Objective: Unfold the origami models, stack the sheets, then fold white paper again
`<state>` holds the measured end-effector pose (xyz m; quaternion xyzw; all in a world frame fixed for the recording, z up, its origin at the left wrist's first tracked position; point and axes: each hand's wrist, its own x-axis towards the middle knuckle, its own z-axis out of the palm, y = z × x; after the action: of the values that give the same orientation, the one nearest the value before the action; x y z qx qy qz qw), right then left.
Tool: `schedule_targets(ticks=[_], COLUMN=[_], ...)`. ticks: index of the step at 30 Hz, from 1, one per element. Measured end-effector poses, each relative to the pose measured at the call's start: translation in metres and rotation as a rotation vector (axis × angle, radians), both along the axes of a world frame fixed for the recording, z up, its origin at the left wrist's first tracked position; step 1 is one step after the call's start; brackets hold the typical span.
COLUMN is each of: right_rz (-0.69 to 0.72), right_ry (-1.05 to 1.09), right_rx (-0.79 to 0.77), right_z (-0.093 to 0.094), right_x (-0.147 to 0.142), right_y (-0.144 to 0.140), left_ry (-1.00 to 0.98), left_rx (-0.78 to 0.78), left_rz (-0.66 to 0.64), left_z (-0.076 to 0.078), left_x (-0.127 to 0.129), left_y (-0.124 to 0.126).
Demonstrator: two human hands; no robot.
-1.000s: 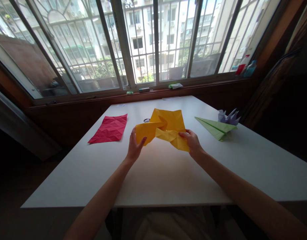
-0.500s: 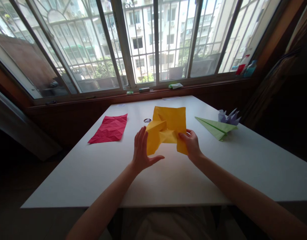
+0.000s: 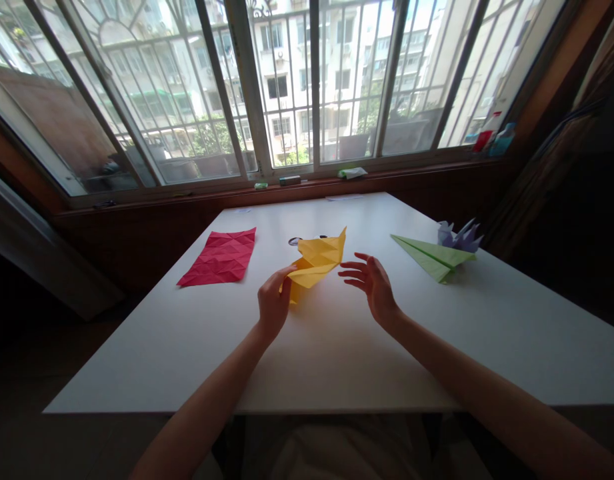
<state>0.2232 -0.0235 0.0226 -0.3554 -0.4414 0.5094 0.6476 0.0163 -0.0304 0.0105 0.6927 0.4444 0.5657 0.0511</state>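
From my end: left hand [image 3: 274,300] pinches creased yellow paper [image 3: 319,251], right hand [image 3: 378,288] empty, fingers loosely spread beside it. I'd pinch lightly, follow existing creases, no yanking.

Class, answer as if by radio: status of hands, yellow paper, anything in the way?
Left hand gripping yellow paper, creased and bent. Right hand open beside it, contact unclear. Red paper left, green plane right, both apart from it.

green paper plane [image 3: 437,258] beside purple folded paper [image 3: 465,240]
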Motion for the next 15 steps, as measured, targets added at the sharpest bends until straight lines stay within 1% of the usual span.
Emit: schedule_targets(ticks=[2,4,6,8,9,13,15], right_rz=[-0.044,-0.104,-0.156,-0.172,-0.156,0.004,0.040], right_ry=[-0.065,-0.124,-0.184,-0.233,-0.247,-0.245,-0.202], right_rx=[0.011,0.038,0.067,0.057,0.025,-0.146,-0.135], right_z=[0.001,-0.001,-0.003,-0.004,-0.004,-0.002,-0.002], right_x=[0.000,0.001,0.002,0.004,0.004,0.007,0.008], right_y=[0.000,0.002,0.004,0.006,0.007,0.006,0.007], left_ry=[-0.146,-0.306,-0.455,-0.561,-0.598,-0.697,-0.733], left_rx=[-0.043,-0.046,-0.050,-0.073,-0.090,-0.151,-0.170], left_rz=[0.077,0.156,0.176,0.125,0.087,-0.009,-0.031], left_z=[0.005,0.008,0.011,0.013,0.014,0.016,0.014], left_x=[-0.001,-0.002,-0.001,0.000,0.000,0.001,0.000], left_y=[-0.002,-0.003,-0.001,0.000,0.001,0.004,0.006])
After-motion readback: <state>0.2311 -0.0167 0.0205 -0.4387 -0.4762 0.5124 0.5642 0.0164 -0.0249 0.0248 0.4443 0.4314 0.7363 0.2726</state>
